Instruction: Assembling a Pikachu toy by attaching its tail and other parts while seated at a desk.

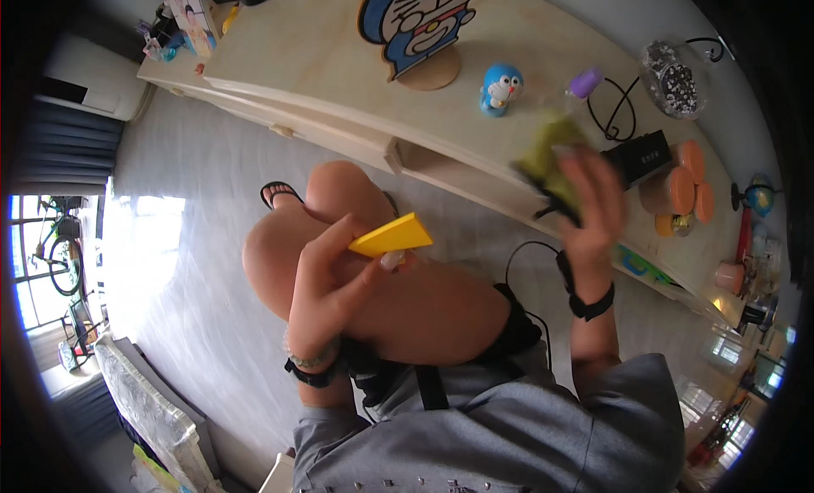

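My left hand (326, 277) is closed over my lap, pinching a flat yellow piece (394, 235) with a smooth top and straight edges between thumb and fingers. Over the front edge of the cabinet top, my right hand (589, 196) grips an olive-green and black thing (547, 158), perhaps a cloth or pouch; motion blurs it. Just beyond it on the cabinet top lies a small purple object (585, 83). A blue and white cat figurine (500, 90) stands to the left of these.
The long cream cabinet (322, 65) curves across the front, with a drawer front (280, 124) below. On it are a flat cartoon cutout (424, 35) on a round base, a glass jar (678, 86), a black box (638, 158) and several orange round containers (678, 188). A cable (543, 323) hangs near my right side.
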The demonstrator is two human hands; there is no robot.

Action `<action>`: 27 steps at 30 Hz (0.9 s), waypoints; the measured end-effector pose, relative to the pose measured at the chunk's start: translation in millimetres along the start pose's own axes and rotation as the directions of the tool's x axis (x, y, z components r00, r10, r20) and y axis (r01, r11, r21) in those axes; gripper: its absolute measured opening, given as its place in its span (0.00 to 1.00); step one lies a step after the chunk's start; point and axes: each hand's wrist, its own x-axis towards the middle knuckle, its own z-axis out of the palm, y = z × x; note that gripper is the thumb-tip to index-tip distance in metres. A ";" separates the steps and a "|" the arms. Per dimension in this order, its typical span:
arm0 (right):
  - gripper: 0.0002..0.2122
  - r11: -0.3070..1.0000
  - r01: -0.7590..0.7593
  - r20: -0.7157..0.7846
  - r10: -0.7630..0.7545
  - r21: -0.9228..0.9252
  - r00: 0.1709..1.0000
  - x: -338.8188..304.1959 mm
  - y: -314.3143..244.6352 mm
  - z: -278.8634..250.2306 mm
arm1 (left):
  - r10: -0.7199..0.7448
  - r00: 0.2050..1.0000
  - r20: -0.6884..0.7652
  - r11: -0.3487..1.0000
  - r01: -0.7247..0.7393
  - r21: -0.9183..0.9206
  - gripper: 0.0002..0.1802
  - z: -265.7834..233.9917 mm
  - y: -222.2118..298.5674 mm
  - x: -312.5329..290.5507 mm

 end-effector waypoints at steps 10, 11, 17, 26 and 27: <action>0.17 0.998 -0.037 0.174 0.046 -0.056 0.984 -3.6 -7.0 46.2 | -0.011 0.999 0.040 1.000 0.011 0.004 0.05 -3.3 2.0 -6.6; 0.17 0.996 -0.041 0.182 0.055 -0.078 0.982 -2.1 -5.2 49.7 | -0.012 0.997 0.081 0.996 0.005 0.087 0.06 -7.0 -1.9 -6.3; 0.17 0.991 -0.089 0.210 0.108 -0.095 0.972 10.8 -4.8 52.9 | 0.071 0.989 0.129 0.991 -0.084 0.100 0.09 -3.7 -1.6 -1.7; 0.20 0.990 -0.112 0.208 0.129 -0.092 0.970 26.6 -5.0 62.3 | 0.131 0.969 0.210 0.975 -0.164 0.147 0.09 -5.8 3.1 -0.4; 0.20 0.991 -0.104 0.213 0.120 -0.087 0.970 28.2 -3.0 63.6 | 0.151 0.965 0.213 0.967 -0.190 0.171 0.09 -6.0 4.6 0.0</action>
